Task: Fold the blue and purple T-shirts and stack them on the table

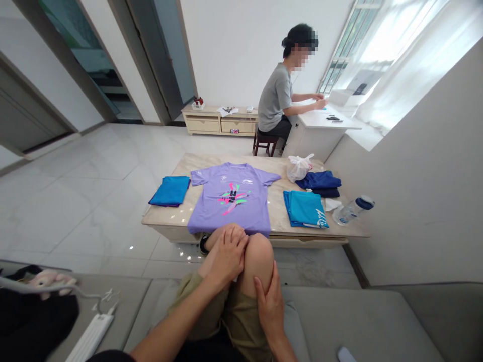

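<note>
My left hand (228,255) rests on my left knee, its fingers lying over the skin. Against the outer side of my right knee (258,254) lies my right hand (270,304), thumb apart from the fingers. Neither hand holds an object. Just beyond my knees a purple T-shirt (236,201) is spread flat on the marble-topped low table (279,163), its printed front up and its hem over the near edge. Folded blue fabric (171,190) lies to its left, with purple beneath. Right of it is a folded turquoise garment (305,207) with white lettering.
Behind the turquoise garment are dark blue folded clothes (323,181) and a white plastic bag (299,167). A water bottle (352,210) stands by the table's right end. Another person (277,98) sits at a white desk (328,119). A white power strip (90,337) lies on the sofa.
</note>
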